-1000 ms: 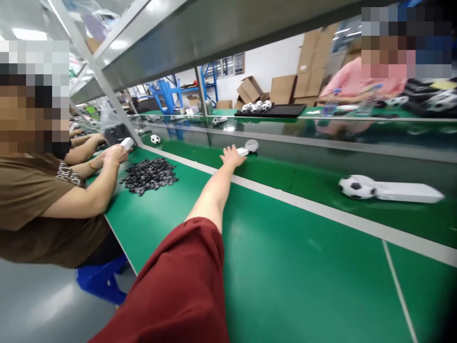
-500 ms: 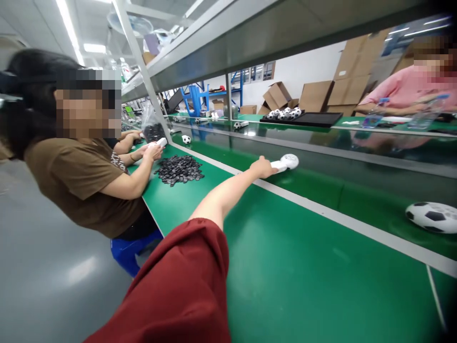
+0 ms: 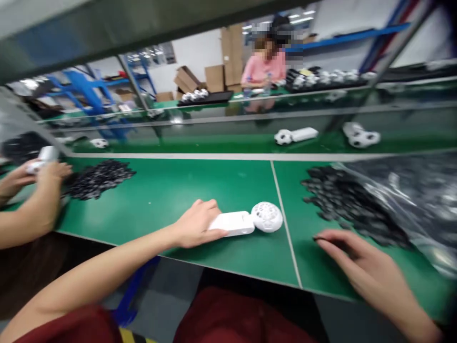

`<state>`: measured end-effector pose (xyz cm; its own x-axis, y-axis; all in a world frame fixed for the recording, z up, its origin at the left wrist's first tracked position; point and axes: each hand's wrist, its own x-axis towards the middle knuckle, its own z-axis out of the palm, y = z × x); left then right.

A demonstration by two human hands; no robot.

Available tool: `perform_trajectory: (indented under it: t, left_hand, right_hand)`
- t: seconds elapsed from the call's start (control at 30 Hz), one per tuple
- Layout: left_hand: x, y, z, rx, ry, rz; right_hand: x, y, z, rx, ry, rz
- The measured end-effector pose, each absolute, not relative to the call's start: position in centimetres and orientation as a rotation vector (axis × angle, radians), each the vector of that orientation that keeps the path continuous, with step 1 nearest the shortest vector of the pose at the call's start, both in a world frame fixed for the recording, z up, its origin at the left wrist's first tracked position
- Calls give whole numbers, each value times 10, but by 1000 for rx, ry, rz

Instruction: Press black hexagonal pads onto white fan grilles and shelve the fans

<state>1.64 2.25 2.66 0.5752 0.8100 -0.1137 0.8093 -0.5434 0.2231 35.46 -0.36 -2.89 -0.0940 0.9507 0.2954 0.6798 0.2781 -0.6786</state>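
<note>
Along the bench [image 3: 171, 188], a parts heap [image 3: 102, 178] is at mid-left, the left hand [image 3: 198, 223] with a fan [image 3: 235, 223] lower centre, the right hand [image 3: 367, 267] lower right before a second heap [image 3: 350, 205] and bag [image 3: 417, 186], the belt [image 3: 214, 144] behind.

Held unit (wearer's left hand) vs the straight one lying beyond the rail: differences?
The held unit shows a white grille on its head; the far unit shows black patches on its.
The held unit's head points right in the picture; the far unit's, left.
The held unit is in the left hand; no hand touches the far unit.
Both have a white handle and rounded head.
</note>
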Motion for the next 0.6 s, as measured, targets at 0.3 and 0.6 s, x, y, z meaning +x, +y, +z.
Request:
perform_trajectory:
  t: [0.3, 0.6]
  left_hand:
    - [64, 30, 26, 2489, 1187, 173]
    - [107, 44, 11, 2352, 980, 270]
  right_hand:
    - [316, -27, -15, -1242, -1763, 757]
    - [292, -23, -22, -1235, -1799, 560]
